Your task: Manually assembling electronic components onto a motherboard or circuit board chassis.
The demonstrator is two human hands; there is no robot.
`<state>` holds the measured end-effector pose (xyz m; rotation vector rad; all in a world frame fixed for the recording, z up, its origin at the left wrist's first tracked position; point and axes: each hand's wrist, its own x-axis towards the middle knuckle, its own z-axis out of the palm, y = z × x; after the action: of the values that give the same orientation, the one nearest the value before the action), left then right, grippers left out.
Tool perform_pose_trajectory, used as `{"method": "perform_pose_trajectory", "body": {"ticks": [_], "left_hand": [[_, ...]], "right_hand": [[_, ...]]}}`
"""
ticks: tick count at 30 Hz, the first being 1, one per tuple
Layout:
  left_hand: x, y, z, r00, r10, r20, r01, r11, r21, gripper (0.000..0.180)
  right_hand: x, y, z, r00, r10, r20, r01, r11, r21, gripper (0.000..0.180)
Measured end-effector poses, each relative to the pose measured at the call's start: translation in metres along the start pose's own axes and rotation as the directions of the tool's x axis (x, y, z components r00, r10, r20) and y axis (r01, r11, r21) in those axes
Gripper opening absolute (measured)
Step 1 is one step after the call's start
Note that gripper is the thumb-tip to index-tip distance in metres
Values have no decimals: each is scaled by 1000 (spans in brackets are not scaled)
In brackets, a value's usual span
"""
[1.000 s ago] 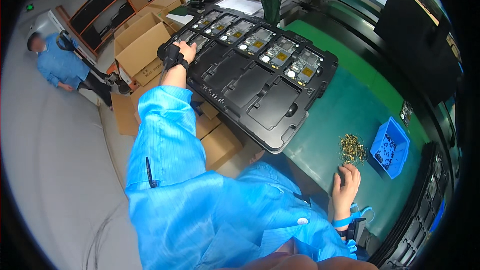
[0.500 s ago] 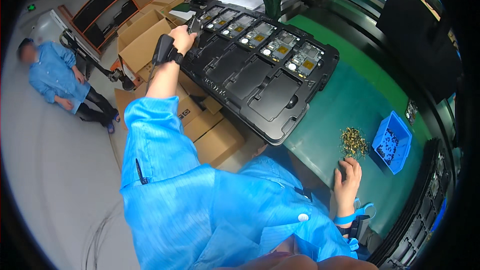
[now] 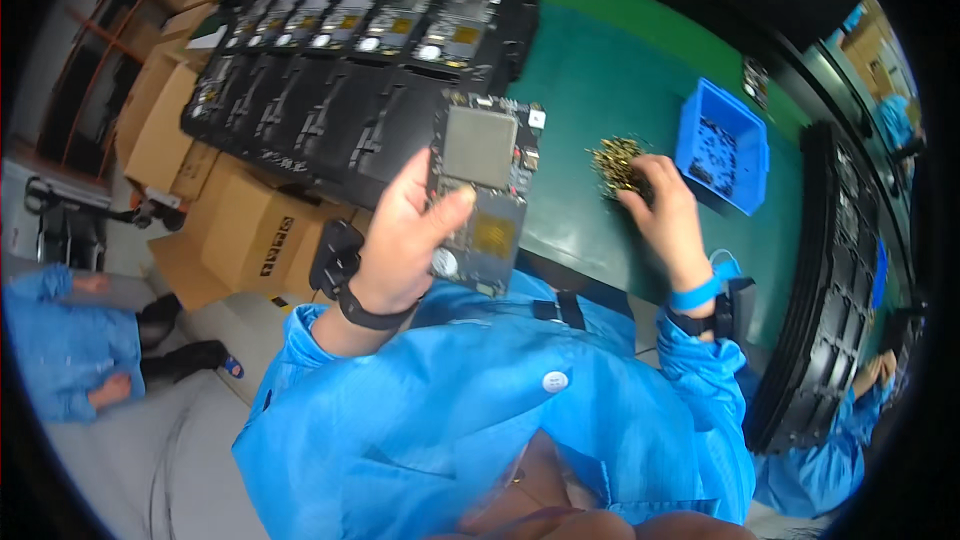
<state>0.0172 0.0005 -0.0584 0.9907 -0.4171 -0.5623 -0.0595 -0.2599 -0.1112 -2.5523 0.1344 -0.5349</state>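
My left hand grips a dark circuit board by its left edge, thumb across its face. The board is lifted and tilted, with a square metal shield, a gold patch and a round silvery part. My right hand is at a pile of small gold-coloured metal pieces on the green mat. Its thumb and fingertips are apart at the pile's edge, with no piece clearly between them. A black tray lies behind the left hand; similar boards fill its far row, and another sits at the left of its near row.
A blue bin with small dark parts stands right of the pile. Stacked black trays line the right side. Cardboard boxes are on the left. One person is at far left, another in blue at lower right.
My left hand has come back from the tray's far left end, now with the circuit board in front of me. The view has turned; my right hand stays by the gold pieces, its thumb now spread.
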Motion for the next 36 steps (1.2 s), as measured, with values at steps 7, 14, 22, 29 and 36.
{"method": "perform_pose_trajectory", "body": {"ticks": [7,14,22,29,36], "left_hand": [[10,-66,28,996,-89,22,83,978,190,38],[15,-99,24,990,-138,-39,143,969,199,38],[18,-110,23,989,-102,-107,129,949,287,36],[22,-112,26,991,-86,-101,111,957,268,36],[25,-117,26,994,-72,-85,94,951,295,35]], "right_hand": [[5,15,7,996,-52,68,55,998,-43,18],[3,28,17,994,-78,79,84,993,-82,10],[4,30,14,997,-78,-1,77,993,-85,7],[5,29,7,1000,-3,-9,3,1000,-30,7],[1,34,12,998,64,21,-62,994,-85,13]]}}
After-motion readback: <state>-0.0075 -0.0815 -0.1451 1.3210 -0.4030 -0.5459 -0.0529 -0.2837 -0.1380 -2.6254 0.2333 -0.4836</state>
